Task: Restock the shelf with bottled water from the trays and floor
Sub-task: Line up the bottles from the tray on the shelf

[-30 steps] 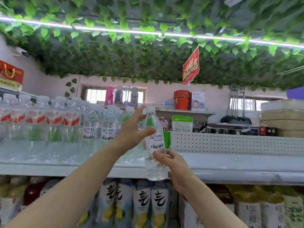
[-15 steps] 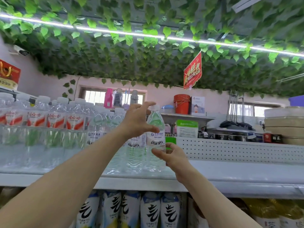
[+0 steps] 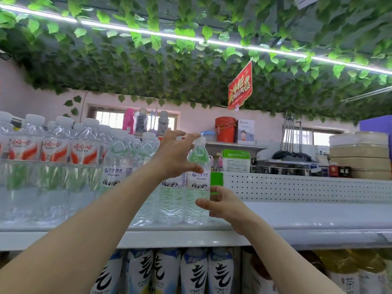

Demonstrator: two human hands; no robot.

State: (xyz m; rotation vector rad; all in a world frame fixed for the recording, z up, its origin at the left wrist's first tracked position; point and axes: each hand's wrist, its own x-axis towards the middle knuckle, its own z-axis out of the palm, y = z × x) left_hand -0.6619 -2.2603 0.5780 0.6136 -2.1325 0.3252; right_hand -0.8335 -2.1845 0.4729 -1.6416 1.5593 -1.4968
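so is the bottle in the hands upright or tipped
Upright. The bottle stands on the shelf with its cap up, base level with its neighbours; the left hand holds its top, the right hand its side.

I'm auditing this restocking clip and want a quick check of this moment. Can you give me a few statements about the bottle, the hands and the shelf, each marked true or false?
1. The water bottle stands upright on the top shelf. True.
2. Only one hand is on it. False: the left hand holds its top and the right hand pinches its lower body.
3. It stands at the left end of the row. False: it is at the right end, with no bottles further right.
4. Its cap is red. False: the cap is white.
5. The red-labelled bottles stand to the left on the same shelf. True.
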